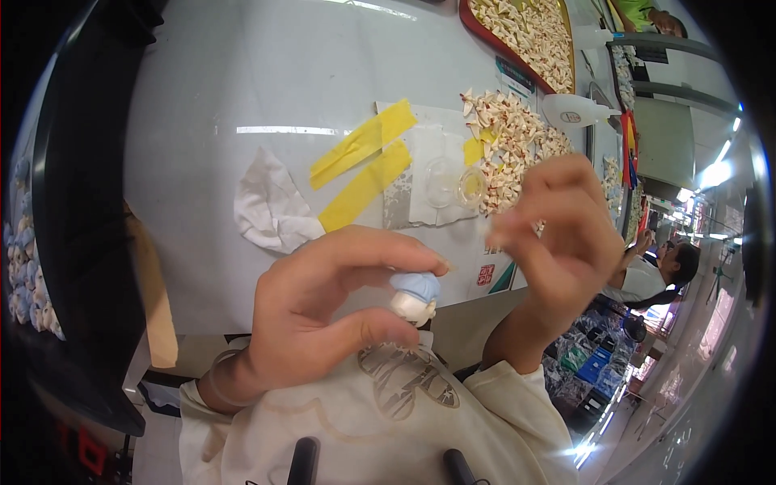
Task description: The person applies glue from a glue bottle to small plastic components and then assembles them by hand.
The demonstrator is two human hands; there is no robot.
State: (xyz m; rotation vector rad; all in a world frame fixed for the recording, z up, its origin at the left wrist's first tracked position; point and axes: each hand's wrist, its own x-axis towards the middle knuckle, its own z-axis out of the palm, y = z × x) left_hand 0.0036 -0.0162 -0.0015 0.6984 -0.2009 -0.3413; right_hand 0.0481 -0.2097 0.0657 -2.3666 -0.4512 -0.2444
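Between the thumb and fingers of my left hand (311, 303) is a small doll head (415, 296), light blue on top and cream below. My right hand (570, 230) is raised to its right, apart from it. Thumb and forefinger there are pinched together; motion blur hides what they hold, though a pale speck shows at the tips. Just beyond lies a loose pile of small cream pointed pieces (513, 133) with reddish tips. Two small clear round dishes, one a shallow dish (439, 184) and one a ringed cup (472, 187), sit beside the pile on white paper.
Yellow tape strips (361, 190) and a crumpled white cloth (271, 210) lie on the white table. At the back, a red tray (470, 23) holds more cream pieces, near a white squeeze bottle (572, 111). A black edge (81, 202) borders the left. Other people work at right.
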